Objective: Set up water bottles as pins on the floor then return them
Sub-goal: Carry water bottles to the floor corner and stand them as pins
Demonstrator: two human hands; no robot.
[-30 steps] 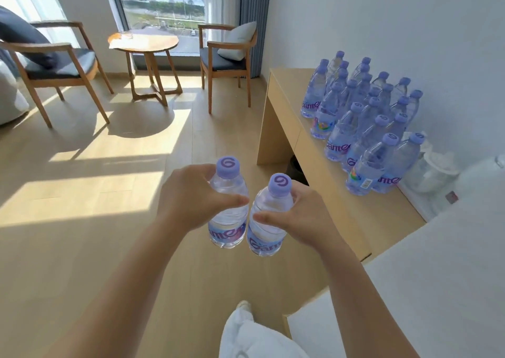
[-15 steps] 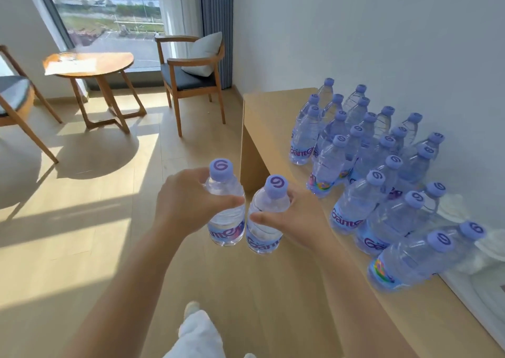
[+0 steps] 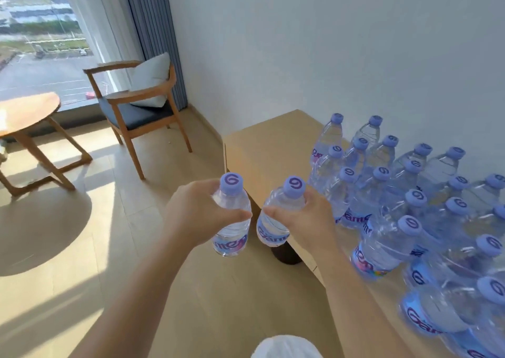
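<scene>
Two water bottles are held upright side by side in mid-air, above the wooden floor [image 3: 54,289] and just left of the near edge of the surface [image 3: 273,149]. The left bottle [image 3: 232,221] is gripped by the left hand [image 3: 196,215], fingers wrapped round its upper body and the thumb lying across the front below the neck. The right bottle [image 3: 276,221] is gripped the same way by the right hand [image 3: 308,218], thumb pointing left across the front. Both have lilac caps with a swirl mark and a blue and pink label low on the body. The two bottles stand very close, with a narrow gap between them.

To the right, on the light wooden surface against the white wall, stands a dense cluster of bottles [image 3: 404,207] of the same kind, upright in rows, running from the far end to the near right corner, where they are blurred. Below the surface's edge, behind the right bottle, sits a dark round object [image 3: 285,253], mostly hidden.

Farther left, a wooden armchair [image 3: 131,103] with a dark seat and a pale cushion [image 3: 153,81] stands by the window [image 3: 41,29] and grey curtain [image 3: 153,29]. A round wooden table [image 3: 24,111] is at the far left. Sunlight falls in patches on the floor. A white-clad knee or foot [image 3: 284,346] shows at the bottom edge.
</scene>
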